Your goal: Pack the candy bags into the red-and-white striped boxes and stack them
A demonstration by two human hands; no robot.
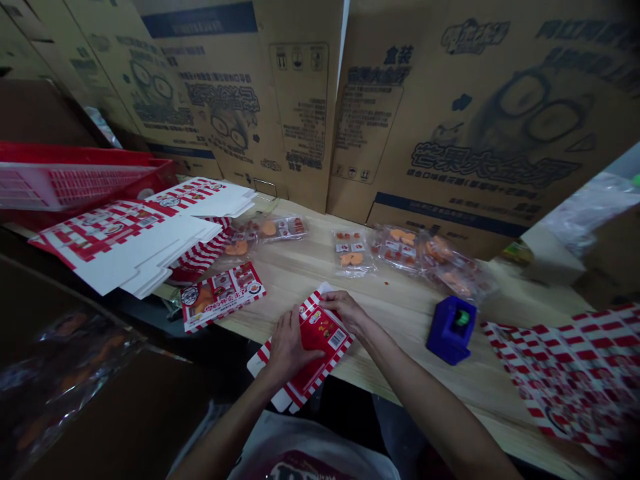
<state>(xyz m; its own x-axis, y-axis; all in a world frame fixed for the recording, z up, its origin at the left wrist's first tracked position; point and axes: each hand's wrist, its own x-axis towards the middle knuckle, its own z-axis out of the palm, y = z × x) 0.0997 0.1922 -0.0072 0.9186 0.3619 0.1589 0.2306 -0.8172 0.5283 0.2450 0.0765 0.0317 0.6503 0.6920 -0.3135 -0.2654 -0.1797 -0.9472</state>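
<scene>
A red-and-white striped cardboard box [320, 340] lies at a slant near the table's front edge, its white flaps sticking out at the near end. My left hand [289, 347] grips it from the left, thumb across the red printed face. At the far end, the fingers of my right hand [344, 310] are pinched on the box's edge by a white flap. To the left lies another printed box [223, 297] with a window showing orange contents. Clear packets with orange pieces [350, 252] rest beyond my hands.
Flat printed cartons [130, 247] are stacked at the left beside a red plastic basket [90, 177]. A blue tape dispenser [451, 330] stands on the right, near striped printed sheets [575, 373]. Large brown cartons [300, 100] wall off the table's back.
</scene>
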